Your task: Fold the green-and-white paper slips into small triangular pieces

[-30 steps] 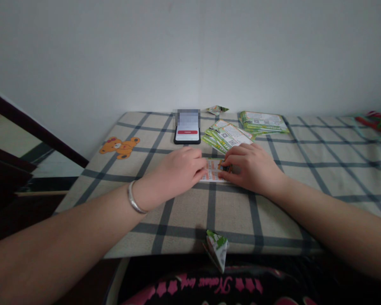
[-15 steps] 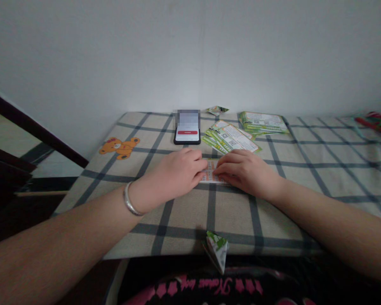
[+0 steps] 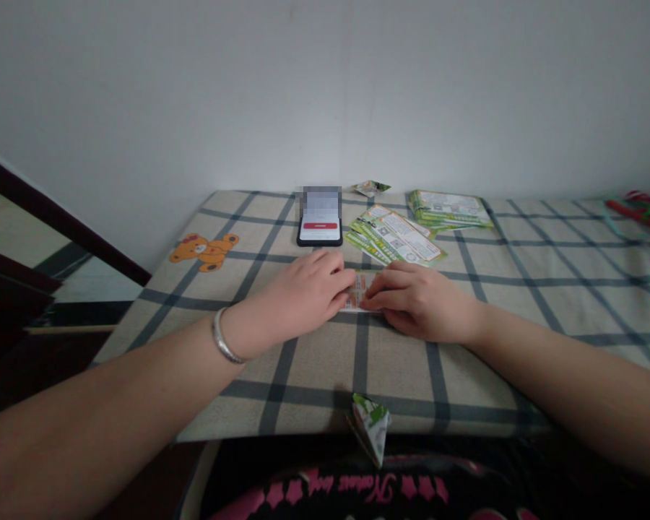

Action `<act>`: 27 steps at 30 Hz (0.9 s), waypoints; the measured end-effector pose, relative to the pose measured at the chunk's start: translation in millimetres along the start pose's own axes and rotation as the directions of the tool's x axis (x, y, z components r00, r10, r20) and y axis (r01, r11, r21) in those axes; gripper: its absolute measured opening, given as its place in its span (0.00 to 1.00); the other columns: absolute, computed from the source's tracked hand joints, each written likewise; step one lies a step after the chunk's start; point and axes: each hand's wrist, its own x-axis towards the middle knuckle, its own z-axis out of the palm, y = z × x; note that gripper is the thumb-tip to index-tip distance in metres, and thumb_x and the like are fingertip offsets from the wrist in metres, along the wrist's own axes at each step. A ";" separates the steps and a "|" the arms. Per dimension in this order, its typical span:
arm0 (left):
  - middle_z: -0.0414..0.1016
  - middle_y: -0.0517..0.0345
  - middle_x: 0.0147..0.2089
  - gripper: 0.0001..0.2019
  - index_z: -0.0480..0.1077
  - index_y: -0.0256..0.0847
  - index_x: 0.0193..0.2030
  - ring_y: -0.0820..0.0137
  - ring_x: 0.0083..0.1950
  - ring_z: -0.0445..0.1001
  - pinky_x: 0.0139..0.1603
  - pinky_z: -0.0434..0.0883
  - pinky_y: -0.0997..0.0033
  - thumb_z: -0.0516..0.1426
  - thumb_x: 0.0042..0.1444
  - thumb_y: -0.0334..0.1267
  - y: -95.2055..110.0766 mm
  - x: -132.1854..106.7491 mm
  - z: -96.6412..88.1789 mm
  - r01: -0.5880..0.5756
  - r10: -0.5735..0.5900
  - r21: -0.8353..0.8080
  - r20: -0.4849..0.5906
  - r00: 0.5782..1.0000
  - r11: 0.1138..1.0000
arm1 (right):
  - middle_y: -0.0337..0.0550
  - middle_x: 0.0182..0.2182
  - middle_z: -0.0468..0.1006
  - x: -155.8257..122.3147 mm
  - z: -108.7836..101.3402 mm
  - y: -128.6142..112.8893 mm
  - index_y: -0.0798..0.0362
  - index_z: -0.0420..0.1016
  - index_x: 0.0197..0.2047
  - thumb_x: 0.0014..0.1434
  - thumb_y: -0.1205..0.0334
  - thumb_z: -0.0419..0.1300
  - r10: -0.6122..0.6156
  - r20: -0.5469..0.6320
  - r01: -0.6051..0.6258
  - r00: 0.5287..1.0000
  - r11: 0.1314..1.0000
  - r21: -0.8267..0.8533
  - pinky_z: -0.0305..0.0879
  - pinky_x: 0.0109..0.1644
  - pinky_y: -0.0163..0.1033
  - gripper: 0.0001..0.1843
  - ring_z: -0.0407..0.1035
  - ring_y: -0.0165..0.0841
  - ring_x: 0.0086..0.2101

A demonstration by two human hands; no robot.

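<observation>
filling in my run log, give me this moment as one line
left hand: fingers on printed paper slip | right hand: fingers on same slip | nearby: green printed cards, phone

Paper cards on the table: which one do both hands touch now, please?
The small orange-printed card between the left hand and right hand. Only this card touches both hands; the green-edged cards lie fanned farther ahead, untouched.

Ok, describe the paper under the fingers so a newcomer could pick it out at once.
On the checked table cover, find the fanned green-edged leaflets. Just in front, a small orange-and-white printed slip lies between the left hand and right hand. It is the one paper the hands touch.
</observation>
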 end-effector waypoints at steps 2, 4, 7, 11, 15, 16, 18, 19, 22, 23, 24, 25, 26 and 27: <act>0.67 0.51 0.44 0.06 0.69 0.37 0.41 0.63 0.46 0.67 0.48 0.68 0.60 0.53 0.63 0.36 -0.4 -0.3 0.2 0.013 -0.013 -0.005 0.000 1.000 1.000 | 0.46 0.43 0.78 0.1 -0.1 0.1 0.53 0.78 0.48 0.63 0.67 0.55 -0.023 0.005 0.023 1.000 1.000 -0.006 0.67 0.47 0.44 0.14 0.69 0.37 0.42; 0.67 0.50 0.45 0.06 0.69 0.36 0.42 0.62 0.47 0.67 0.50 0.68 0.59 0.54 0.63 0.36 -0.7 0.2 0.9 0.006 -0.007 -0.027 -0.016 1.000 1.000 | 0.46 0.43 0.78 0.2 0.1 0.2 0.53 0.78 0.48 0.64 0.64 0.55 -0.041 0.007 0.042 0.999 0.999 -0.013 0.67 0.48 0.44 0.13 0.69 0.37 0.42; 0.69 0.51 0.45 0.04 0.69 0.35 0.41 0.62 0.49 0.67 0.53 0.67 0.60 0.54 0.62 0.32 -1.7 2.7 3.0 -0.094 0.089 -0.108 -0.055 0.995 0.990 | 0.45 0.43 0.78 0.3 0.6 0.3 0.53 0.78 0.48 0.65 0.64 0.55 -0.054 -0.004 0.054 0.999 0.998 -0.030 0.67 0.48 0.43 0.13 0.70 0.36 0.42; 0.71 0.54 0.41 0.07 0.70 0.37 0.40 0.66 0.48 0.68 0.51 0.68 0.64 0.51 0.63 0.28 -6.8 5.4 4.6 -0.229 0.219 -0.279 -0.067 0.973 0.932 | 0.45 0.43 0.79 0.2 0.9 -0.6 0.52 0.79 0.48 0.66 0.64 0.54 -0.048 -0.022 0.047 0.999 0.998 -0.045 0.67 0.47 0.42 0.13 0.70 0.35 0.41; 0.72 0.54 0.45 0.05 0.72 0.39 0.43 0.65 0.50 0.69 0.53 0.68 0.62 0.56 0.63 0.35 -14.9 3.6 2.9 -0.277 0.276 -0.391 -0.061 0.959 0.878 | 0.45 0.42 0.78 -0.2 0.5 -2.2 0.52 0.79 0.47 0.65 0.64 0.55 -0.036 -0.013 0.036 0.999 0.999 -0.033 0.68 0.47 0.42 0.12 0.70 0.34 0.41; 0.73 0.54 0.45 0.06 0.73 0.40 0.43 0.66 0.50 0.69 0.53 0.68 0.63 0.55 0.63 0.35 -16.3 3.0 2.4 -0.287 0.289 -0.398 -0.057 0.956 0.872 | 0.45 0.42 0.78 -0.4 0.5 -2.3 0.52 0.79 0.46 0.65 0.64 0.55 -0.036 -0.014 0.035 0.999 0.999 -0.031 0.68 0.47 0.41 0.12 0.70 0.34 0.41; 0.73 0.54 0.45 0.08 0.74 0.42 0.42 0.66 0.49 0.69 0.53 0.68 0.63 0.53 0.64 0.34 -17.6 2.2 1.6 -0.324 0.322 -0.386 -0.071 0.944 0.864 | 0.45 0.42 0.78 -0.9 0.9 -2.0 0.52 0.79 0.45 0.65 0.64 0.55 -0.034 -0.020 0.033 0.999 0.999 -0.034 0.68 0.47 0.41 0.12 0.70 0.35 0.41; 0.73 0.54 0.45 0.09 0.75 0.42 0.42 0.66 0.49 0.70 0.52 0.68 0.63 0.53 0.64 0.33 -17.4 2.1 1.3 -0.340 0.336 -0.376 -0.078 0.939 0.862 | 0.45 0.42 0.78 -1.2 1.2 -1.6 0.53 0.79 0.45 0.65 0.63 0.55 -0.032 -0.023 0.032 0.999 0.999 -0.035 0.68 0.47 0.41 0.12 0.71 0.35 0.41; 0.74 0.55 0.44 0.10 0.75 0.42 0.43 0.66 0.49 0.70 0.52 0.69 0.63 0.52 0.64 0.31 -15.0 2.4 0.3 -0.354 0.347 -0.347 -0.086 0.934 0.868 | 0.45 0.43 0.78 -1.8 2.0 -0.3 0.52 0.79 0.46 0.65 0.62 0.56 -0.023 -0.015 0.023 1.000 0.999 -0.032 0.68 0.47 0.41 0.12 0.71 0.35 0.42; 0.74 0.55 0.44 0.10 0.75 0.42 0.43 0.66 0.49 0.70 0.52 0.69 0.63 0.52 0.64 0.31 -13.8 2.5 -0.1 -0.348 0.340 -0.335 -0.082 0.937 0.876 | 0.45 0.43 0.78 -1.8 2.2 0.0 0.52 0.79 0.46 0.65 0.62 0.56 -0.022 -0.013 0.022 1.000 0.999 -0.031 0.68 0.47 0.41 0.12 0.71 0.34 0.42; 0.74 0.55 0.44 0.10 0.75 0.42 0.43 0.66 0.48 0.70 0.51 0.69 0.63 0.53 0.63 0.31 -12.7 2.6 -0.6 -0.348 0.340 -0.318 -0.082 0.937 0.882 | 0.45 0.43 0.78 -1.7 2.3 0.1 0.52 0.79 0.46 0.65 0.62 0.56 -0.024 -0.015 0.024 1.000 0.999 -0.030 0.68 0.47 0.41 0.12 0.70 0.34 0.42; 0.74 0.54 0.44 0.09 0.75 0.42 0.42 0.65 0.48 0.70 0.51 0.69 0.63 0.53 0.62 0.31 -11.5 2.7 -1.2 -0.354 0.346 -0.290 -0.081 0.935 0.889 | 0.45 0.42 0.78 -1.5 2.3 0.1 0.52 0.79 0.46 0.65 0.62 0.56 -0.026 -0.018 0.026 0.999 0.999 -0.030 0.68 0.47 0.41 0.11 0.70 0.34 0.42; 0.74 0.54 0.44 0.09 0.75 0.41 0.42 0.65 0.48 0.70 0.50 0.70 0.62 0.54 0.62 0.30 -10.4 2.8 -1.9 -0.363 0.353 -0.257 -0.087 0.932 0.896 | 0.45 0.42 0.78 -1.2 2.2 -0.1 0.52 0.79 0.46 0.65 0.62 0.56 -0.029 -0.022 0.028 0.999 0.999 -0.030 0.68 0.47 0.41 0.11 0.70 0.34 0.41; 0.74 0.54 0.44 0.08 0.75 0.41 0.42 0.64 0.48 0.70 0.50 0.70 0.62 0.55 0.61 0.30 -9.2 2.8 -2.6 -0.370 0.359 -0.225 -0.086 0.929 0.902 | 0.45 0.42 0.78 -0.9 2.1 -0.4 0.52 0.79 0.45 0.65 0.63 0.56 -0.031 -0.027 0.030 0.999 0.999 -0.029 0.68 0.47 0.41 0.11 0.70 0.34 0.41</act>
